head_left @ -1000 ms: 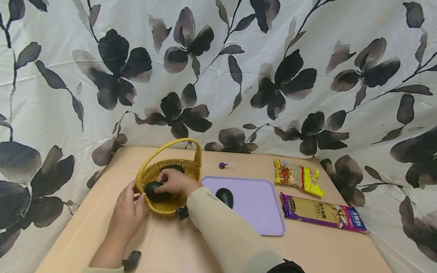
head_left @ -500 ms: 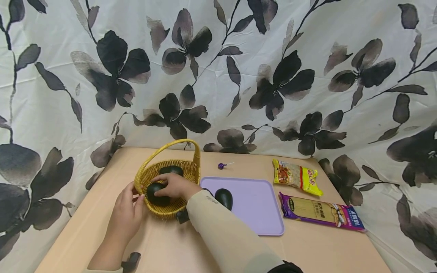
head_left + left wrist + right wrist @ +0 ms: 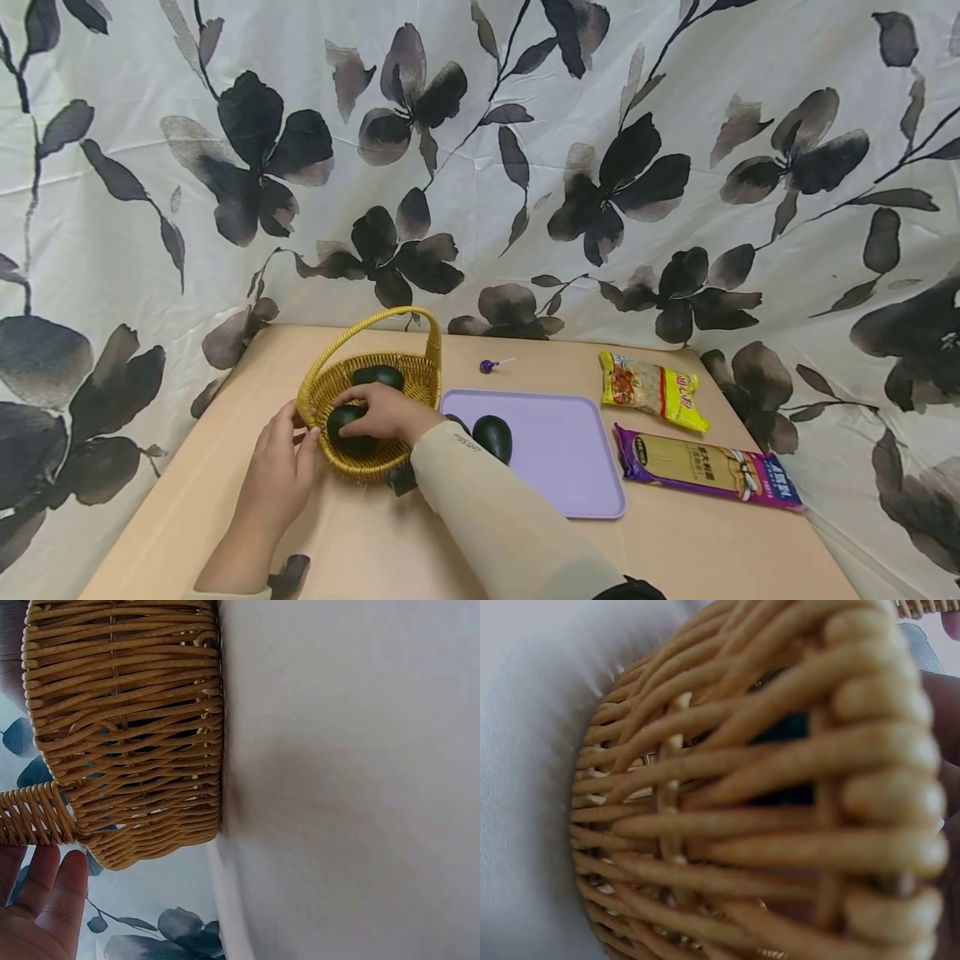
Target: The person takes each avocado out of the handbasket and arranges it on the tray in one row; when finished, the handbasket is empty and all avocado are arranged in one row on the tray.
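Note:
In the head view, a yellow wicker basket (image 3: 367, 467) with a tall handle stands at the left of the table. My left hand (image 3: 281, 458) grips its left side at the handle's base; in the left wrist view, the fingertips (image 3: 67, 870) meet the woven handle (image 3: 30, 817). Inside the basket, my right hand (image 3: 390, 412) holds a smooth dark green avocado (image 3: 347, 425), thumb and fingers on its upper right side. Another avocado (image 3: 378, 375) lies behind it, by the back wall. In the right wrist view, the basket's weave (image 3: 765, 772) hides most of what is inside.
Right of the basket lies a lilac tray (image 3: 562, 450) bearing an avocado (image 3: 492, 439) and part of another, mostly behind the right sleeve (image 3: 495, 508). A purple lollipop (image 3: 489, 365) lies behind the tray. Two food packets, yellow (image 3: 652, 389) and purple (image 3: 705, 467), lie to the right.
My right hand has shifted slightly down with the front avocado, which sits a little farther right. More of the back avocado shows now. My left hand stays at the handle's base.

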### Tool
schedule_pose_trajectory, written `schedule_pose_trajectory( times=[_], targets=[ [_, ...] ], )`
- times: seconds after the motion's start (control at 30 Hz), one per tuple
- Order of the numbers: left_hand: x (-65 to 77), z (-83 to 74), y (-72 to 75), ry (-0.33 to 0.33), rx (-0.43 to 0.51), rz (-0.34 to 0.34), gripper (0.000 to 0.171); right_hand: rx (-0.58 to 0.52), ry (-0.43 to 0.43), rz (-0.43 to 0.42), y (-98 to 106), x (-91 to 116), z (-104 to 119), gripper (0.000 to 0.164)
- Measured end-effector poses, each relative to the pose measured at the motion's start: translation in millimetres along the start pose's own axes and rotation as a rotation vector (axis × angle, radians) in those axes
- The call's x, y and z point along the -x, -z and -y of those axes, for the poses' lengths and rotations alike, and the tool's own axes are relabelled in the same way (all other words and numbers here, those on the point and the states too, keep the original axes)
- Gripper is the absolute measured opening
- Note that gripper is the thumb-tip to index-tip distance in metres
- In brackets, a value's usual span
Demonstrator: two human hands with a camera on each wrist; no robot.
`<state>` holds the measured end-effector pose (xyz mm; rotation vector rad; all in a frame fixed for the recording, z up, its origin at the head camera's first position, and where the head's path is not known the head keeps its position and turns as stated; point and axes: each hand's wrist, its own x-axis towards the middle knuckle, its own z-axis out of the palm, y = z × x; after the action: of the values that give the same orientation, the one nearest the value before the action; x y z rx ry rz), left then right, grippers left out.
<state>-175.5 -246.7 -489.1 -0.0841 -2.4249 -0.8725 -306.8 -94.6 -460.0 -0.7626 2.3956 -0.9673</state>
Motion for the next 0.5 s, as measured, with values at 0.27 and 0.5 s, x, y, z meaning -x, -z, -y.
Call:
schedule_pose_trajectory(
  times=[0.27,0.5],
  targets=[
    [0.2,-1.2,0.5,-0.003,-0.005,-0.002,0.045,0.037,0.017,-0.019,3.1,2.9,-0.4,0.042],
    [0.1,-2.6,1.0,-0.01,-0.001,-0.004,0.045,-0.014,0.048,-0.058,8.8,5.0,0.9,0.042]
  ],
)
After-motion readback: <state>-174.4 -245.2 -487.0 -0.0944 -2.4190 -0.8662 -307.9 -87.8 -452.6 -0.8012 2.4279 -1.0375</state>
